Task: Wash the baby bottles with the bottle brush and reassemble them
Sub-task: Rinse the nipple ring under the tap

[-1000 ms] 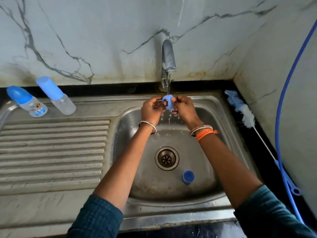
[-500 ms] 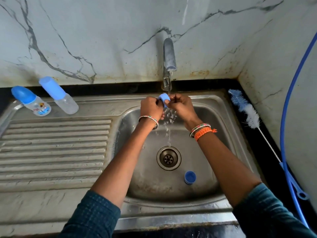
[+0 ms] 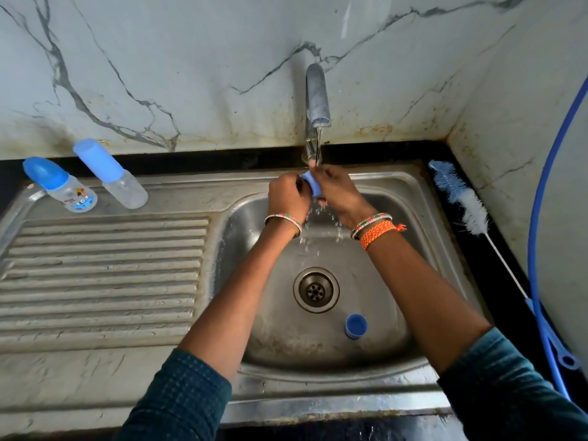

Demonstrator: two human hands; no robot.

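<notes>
A small blue bottle part [image 3: 311, 185] is held under the running tap [image 3: 316, 97]. My left hand [image 3: 288, 197] grips it from the left and my right hand [image 3: 337, 192] pinches it from the right; water splashes off below. A blue cap [image 3: 355, 326] lies in the sink basin [image 3: 394, 281] near the drain [image 3: 316, 289]. Two assembled baby bottles stand at the back left: one with a printed label [image 3: 60, 186], one plain with a tall blue cover [image 3: 111, 173]. The blue and white bottle brush [image 3: 461, 198] lies on the right counter.
A ribbed steel draining board [image 3: 101, 268] fills the left. A blue hose [image 3: 547, 173] curves down the right wall beside the brush handle. The marble wall stands close behind the tap.
Both hands have risen slightly toward the tap spout and turned the blue part between them. The cap, bottles and brush have not moved.
</notes>
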